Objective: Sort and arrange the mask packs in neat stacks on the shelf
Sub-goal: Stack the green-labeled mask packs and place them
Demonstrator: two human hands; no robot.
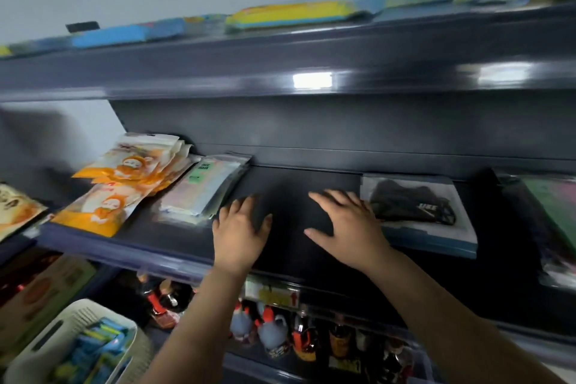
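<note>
Both hands spread open and empty on the bare shelf [293, 246], left hand [241, 229] beside the pale mask packs [202, 188], right hand [347, 227] touching the black-mask pack [417, 212]; probably light, floppy, slippery sleeves, best pinched at the edges.

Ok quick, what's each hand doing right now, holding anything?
Left hand: open, fingers spread over the bare shelf, holding nothing.
Right hand: open, holding nothing, beside the black mask pack.
</note>
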